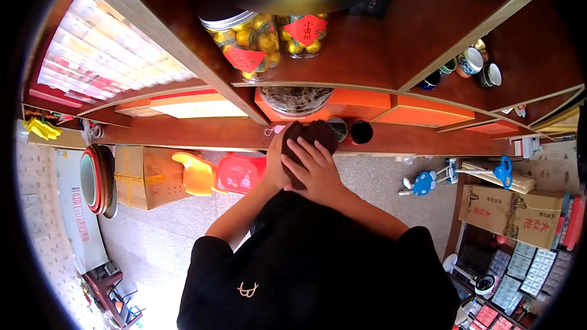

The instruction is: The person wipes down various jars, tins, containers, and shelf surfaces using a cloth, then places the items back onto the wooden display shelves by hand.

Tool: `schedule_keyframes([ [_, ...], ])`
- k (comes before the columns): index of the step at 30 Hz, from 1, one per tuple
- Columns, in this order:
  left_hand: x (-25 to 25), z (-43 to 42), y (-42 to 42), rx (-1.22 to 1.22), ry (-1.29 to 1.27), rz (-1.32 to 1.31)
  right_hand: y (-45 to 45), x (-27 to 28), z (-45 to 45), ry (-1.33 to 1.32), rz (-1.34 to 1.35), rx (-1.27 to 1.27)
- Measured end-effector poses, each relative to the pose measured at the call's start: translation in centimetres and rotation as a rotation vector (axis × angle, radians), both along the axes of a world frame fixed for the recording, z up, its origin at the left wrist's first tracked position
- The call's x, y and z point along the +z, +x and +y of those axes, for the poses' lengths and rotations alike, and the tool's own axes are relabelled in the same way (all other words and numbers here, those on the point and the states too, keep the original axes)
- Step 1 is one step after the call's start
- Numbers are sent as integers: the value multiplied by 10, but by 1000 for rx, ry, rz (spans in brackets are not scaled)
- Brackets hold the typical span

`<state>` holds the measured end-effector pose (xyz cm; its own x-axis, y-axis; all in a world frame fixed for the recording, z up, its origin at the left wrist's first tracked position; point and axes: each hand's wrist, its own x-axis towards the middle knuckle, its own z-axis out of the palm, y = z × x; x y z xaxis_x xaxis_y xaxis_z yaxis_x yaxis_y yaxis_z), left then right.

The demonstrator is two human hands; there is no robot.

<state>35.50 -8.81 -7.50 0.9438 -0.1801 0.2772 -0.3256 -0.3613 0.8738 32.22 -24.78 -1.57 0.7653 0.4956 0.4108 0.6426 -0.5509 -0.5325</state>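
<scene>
A dark brown object (296, 178) is held between my two hands in front of my chest, at the edge of the shelf unit. Its exact kind is unclear; the upper edge looks uneven. My left hand (277, 162) is closed along its left side. Across its front and right side lie the fingers of my right hand (317, 172), a little apart and curved onto it. Just beyond, a clear-lidded round container with dark brown contents (296, 100) stands on the shelf. To the right are a dark cup (361, 132) and a glass-topped round item (337, 127).
Jars of gold-wrapped balls (249, 46) stand on the upper shelf, with small cups (471, 61) to the right. Orange boxes (428, 113) fill the lower shelf. Below are a red child's chair (241, 173), a cardboard box (150, 177) and a blue folding item (424, 183).
</scene>
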Motion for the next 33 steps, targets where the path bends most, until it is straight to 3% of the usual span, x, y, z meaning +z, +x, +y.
schedule_keyframes([
  [4, 36, -3, -11, -121, -357, -31, -7, 29, 5, -118, -269, -99],
  [6, 56, -4, -11, -193, -461, -63, 0, 49, -3, -75, -270, -97],
  [8, 60, -5, -14, -84, -237, -13, 11, 68, -14, 105, -204, -115],
  [9, 81, -13, -13, -156, -418, 45, 19, 77, -24, 134, -159, -89],
  [10, 93, -16, -11, -155, -419, 41, 28, 75, -29, 314, -125, -61],
  [14, 98, -31, 0, -186, -840, 263, 43, 66, -28, 1039, 232, 24],
  [15, 105, -38, 2, -175, -996, 332, 44, 61, -28, 1058, 305, 70],
  [17, 122, -44, 8, -183, -1205, 364, 37, 56, -30, 1036, 338, 54],
  [20, 122, -42, 15, -85, -1095, 222, 16, 27, -34, 966, 380, 26],
  [22, 120, -41, 19, -71, -1142, 237, -4, 12, -27, 1053, 302, -40],
  [23, 120, -42, 21, -73, -1160, 243, -7, -5, -30, 749, -95, -206],
  [24, 122, -46, 20, -85, -1158, 245, -9, 0, -31, 750, -103, -215],
  [26, 127, -57, 17, -80, -1241, 352, -14, 13, -36, 252, -496, -305],
  [28, 121, -66, 16, -119, -1047, 260, -11, 45, -40, 124, -493, -326],
  [30, 120, -72, 12, -115, -1183, 445, -6, 65, -45, -76, -545, -284],
  [32, 125, -72, 13, -199, -1185, 396, -2, 78, -49, -91, -532, -262],
  [33, 127, -71, 13, -270, -1189, 348, -1, 82, -49, 105, -409, -282],
])
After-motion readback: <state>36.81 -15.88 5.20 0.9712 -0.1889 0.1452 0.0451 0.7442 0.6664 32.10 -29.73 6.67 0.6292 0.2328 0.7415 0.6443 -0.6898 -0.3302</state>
